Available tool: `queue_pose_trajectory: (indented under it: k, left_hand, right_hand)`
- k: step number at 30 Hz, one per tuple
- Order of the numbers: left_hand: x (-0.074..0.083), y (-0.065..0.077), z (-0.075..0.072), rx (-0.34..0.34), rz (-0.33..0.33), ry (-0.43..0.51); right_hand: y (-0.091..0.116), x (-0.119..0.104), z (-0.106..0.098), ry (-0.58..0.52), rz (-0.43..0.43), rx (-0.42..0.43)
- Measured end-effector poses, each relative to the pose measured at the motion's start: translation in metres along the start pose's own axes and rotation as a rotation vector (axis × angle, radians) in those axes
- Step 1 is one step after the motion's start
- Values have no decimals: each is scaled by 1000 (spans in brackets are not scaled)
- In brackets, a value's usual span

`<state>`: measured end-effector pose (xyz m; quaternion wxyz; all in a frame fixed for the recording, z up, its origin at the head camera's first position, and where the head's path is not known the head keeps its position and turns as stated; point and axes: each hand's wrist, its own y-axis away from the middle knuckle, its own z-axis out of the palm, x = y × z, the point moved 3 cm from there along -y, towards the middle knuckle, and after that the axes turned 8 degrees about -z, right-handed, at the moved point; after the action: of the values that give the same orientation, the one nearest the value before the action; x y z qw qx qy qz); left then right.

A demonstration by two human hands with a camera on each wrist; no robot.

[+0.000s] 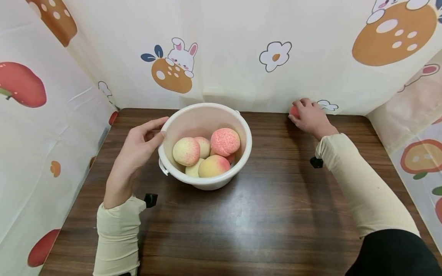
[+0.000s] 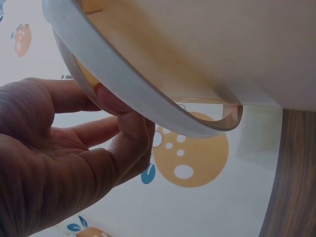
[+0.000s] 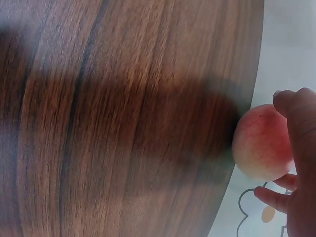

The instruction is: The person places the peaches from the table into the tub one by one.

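Observation:
A white bucket [image 1: 248, 145] with several peaches [image 1: 214, 165] inside stands on the table, left of the middle. My left hand [image 1: 136, 147] pinches its left rim. In the left wrist view, the fingers of the left hand [image 2: 94, 133] are bent at the bucket's rim [image 2: 133, 91]; the fingertips are partly hidden there. Far right, by the back edge of the table, my right hand [image 1: 310, 118] holds a pink peach [image 1: 294, 111], mostly covered by the fingers in the head view. The right wrist view shows this peach [image 3: 261, 143] pink above and paler below, with thumb and fingers around it.
The dark wood-grain table [image 1: 276, 214] meets a patterned cloth [image 1: 228, 50] hanging along its back edge. Similar cloth [image 1: 69, 126] closes in the left side and the right side. A plastic handle [image 1: 163, 167] hangs at the bucket's left.

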<state>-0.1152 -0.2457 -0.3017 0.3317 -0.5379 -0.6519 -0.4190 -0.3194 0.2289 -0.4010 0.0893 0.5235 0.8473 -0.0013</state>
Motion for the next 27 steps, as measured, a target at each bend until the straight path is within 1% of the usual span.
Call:
queue_pose_trajectory:
  k: [5,10,17,27]
  left_hand:
    - [1,0,-2,-3,-9,-4]
    - [0,0,-3,-8,-10,-9]
    - [1,-1,-2,-9,-16,-9]
    - [2,-1,-1,-1,-17,-17]
  right_hand:
    - [-1,2,3,-52,1,12]
    - [-1,-1,10,-93,-5,46]
    - [0,-2,15,-77,-10,82]
    - [1,0,15,-73,-21,62]
